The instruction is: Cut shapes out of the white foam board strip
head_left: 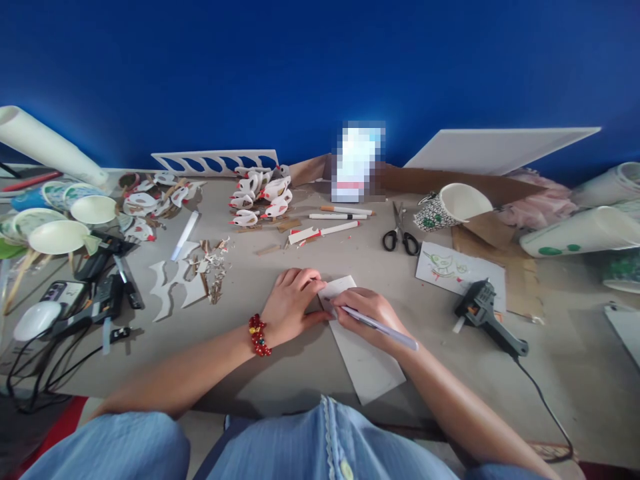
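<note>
Partly hidden, the card (373, 370) lies beneath the right hand (371, 305), curled round a pen (390, 330); the left hand (291, 300), half spread, touches the card's left edge.

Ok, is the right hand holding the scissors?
No, the right hand holds a pen over the white strip, while the scissors lie apart on the table.

The pixelated screen (357, 160) glares against the dim blue wall (200, 80); outer edges stretch.
</note>
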